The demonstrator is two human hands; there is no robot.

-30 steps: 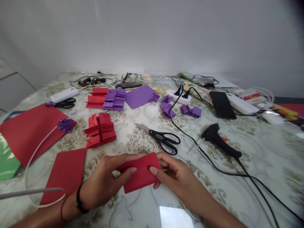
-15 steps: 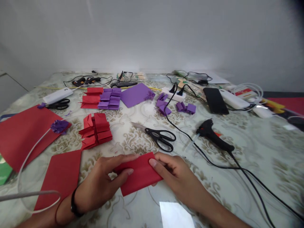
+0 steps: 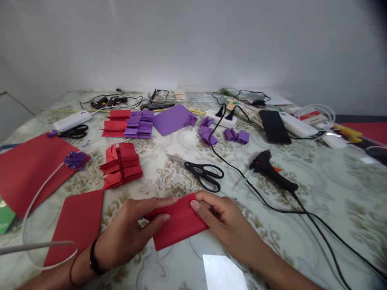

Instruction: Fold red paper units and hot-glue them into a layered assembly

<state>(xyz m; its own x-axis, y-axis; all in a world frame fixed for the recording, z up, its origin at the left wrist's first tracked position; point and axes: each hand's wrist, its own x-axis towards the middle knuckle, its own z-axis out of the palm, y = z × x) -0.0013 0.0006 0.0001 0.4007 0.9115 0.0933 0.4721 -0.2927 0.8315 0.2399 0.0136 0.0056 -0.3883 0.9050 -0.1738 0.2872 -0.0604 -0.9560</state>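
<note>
A sheet of red paper [image 3: 179, 223] is held between both hands above the near part of the table, and a crease line runs across it. My left hand [image 3: 131, 231] grips its left side, thumb on top and fingers along the far edge. At the upper right corner my right hand [image 3: 223, 225] pinches it with the thumb on top; the other fingers are partly hidden behind the paper. Just beyond the hands lie black-handled scissors [image 3: 204, 173], blades toward the left. Folded red paper pieces [image 3: 122, 165] sit to the far left of the hands.
A black glue gun [image 3: 272, 171] rests at right, its cord trailing toward me. Red sheets [image 3: 77, 221] lie at left beside a white cable. Farther back are folded purple pieces [image 3: 140, 125], a purple sheet [image 3: 171, 120], a power strip [image 3: 220, 119] and a phone [image 3: 274, 127].
Almost nothing differs. The right fingers have shifted slightly at the paper's corner, and a fingertip that showed under its lower edge is now hidden.
</note>
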